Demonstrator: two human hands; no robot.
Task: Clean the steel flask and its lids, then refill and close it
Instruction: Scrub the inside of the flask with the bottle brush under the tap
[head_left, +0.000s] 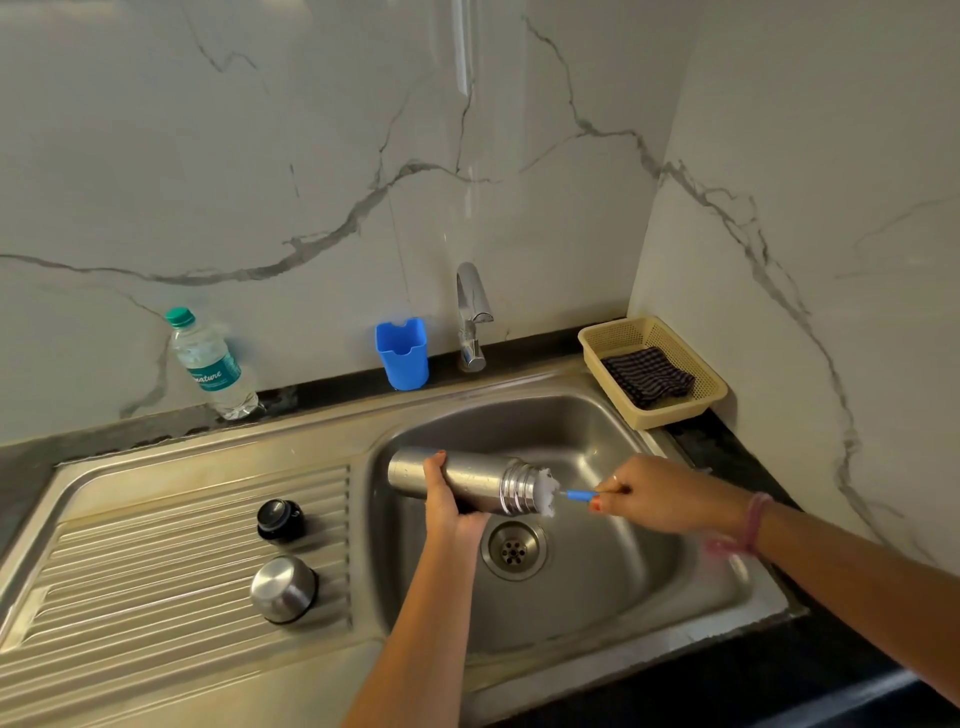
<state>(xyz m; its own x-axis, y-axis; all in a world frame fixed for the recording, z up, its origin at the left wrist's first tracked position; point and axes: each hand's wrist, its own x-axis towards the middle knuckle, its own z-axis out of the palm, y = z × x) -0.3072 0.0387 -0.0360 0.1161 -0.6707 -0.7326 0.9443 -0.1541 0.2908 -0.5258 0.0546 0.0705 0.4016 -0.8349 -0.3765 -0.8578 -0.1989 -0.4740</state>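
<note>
A: Left hand (451, 503) wrapped round flask (467, 480), held level over the sink (613, 613); right hand (660, 493) pinching brush (553, 493) handle at its mouth.

B: Push deeper, twist. 2 lids (280, 561) left of left hand, waiting.

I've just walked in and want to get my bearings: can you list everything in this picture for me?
steel flask: one, silver, held sideways over the sink basin
bottle brush: one, white bristles, blue handle, at the flask's mouth
inner lid: one, black, on the drainboard
outer cap: one, steel, on the drainboard, nearer the camera
sink: one, steel
tap: one, chrome, behind the basin
water bottle: one, clear, green cap, by the wall
holder: one, blue, beside the tap
basket: one, cream, holds a dark checked cloth
left hand: fingers round the flask
right hand: fingers pinching the brush handle
</note>
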